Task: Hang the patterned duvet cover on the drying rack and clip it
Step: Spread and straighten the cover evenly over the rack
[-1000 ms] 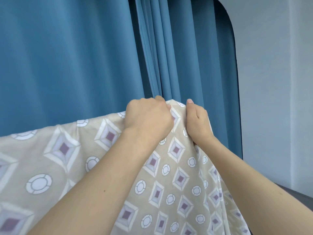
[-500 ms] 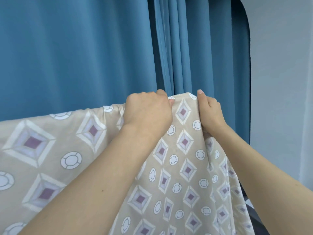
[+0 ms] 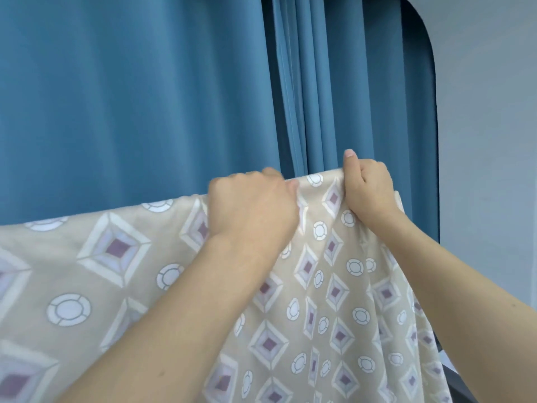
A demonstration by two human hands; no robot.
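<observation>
The beige duvet cover [image 3: 328, 301], printed with purple-centred diamonds and white circles, is held up in front of me and fills the lower half of the view. My left hand [image 3: 250, 207] grips its top edge with curled fingers. My right hand [image 3: 367, 189] grips the same edge a short way to the right, thumb up, near the cover's right corner. The top edge runs taut between the hands and slopes down to the left. The fabric hangs in folds below. The drying rack and the clips are not in view.
Blue curtains [image 3: 145, 91] hang close behind the cover and span most of the width. A pale wall [image 3: 488, 112] stands at the right. A dark edge [image 3: 456, 376] shows at the lower right behind the cover.
My right hand has slid to the right along the top edge, widening the gap between the hands. The stretch of edge between them has pulled out flatter. The view has shifted slightly.
</observation>
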